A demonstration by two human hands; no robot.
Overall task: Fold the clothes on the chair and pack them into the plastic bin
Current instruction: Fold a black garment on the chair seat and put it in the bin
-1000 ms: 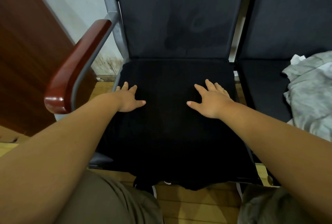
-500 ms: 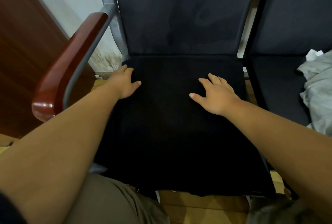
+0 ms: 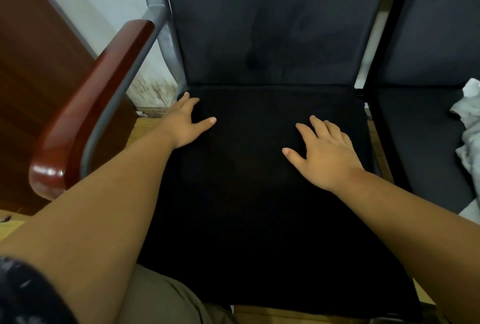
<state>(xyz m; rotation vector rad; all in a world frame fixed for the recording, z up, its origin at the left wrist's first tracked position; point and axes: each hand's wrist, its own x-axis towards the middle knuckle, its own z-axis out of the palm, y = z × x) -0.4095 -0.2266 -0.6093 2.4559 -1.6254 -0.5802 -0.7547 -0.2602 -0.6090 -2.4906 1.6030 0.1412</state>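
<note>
While the black garment [image 3: 259,206] lies spread flat over the seat of the chair [image 3: 259,24], left hand [image 3: 181,123] presses its far-left corner and right hand [image 3: 327,152] rests right of centre. Both grips splayed flat, pinching nothing. Left hand nearer an edge; likely folds first.

Dark chair [image 3: 272,24], black garment [image 3: 254,206] spread flat on seat

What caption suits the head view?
Left hand and right hand rest on a black garment spread over the chair; grey clothes lie beside.
</note>
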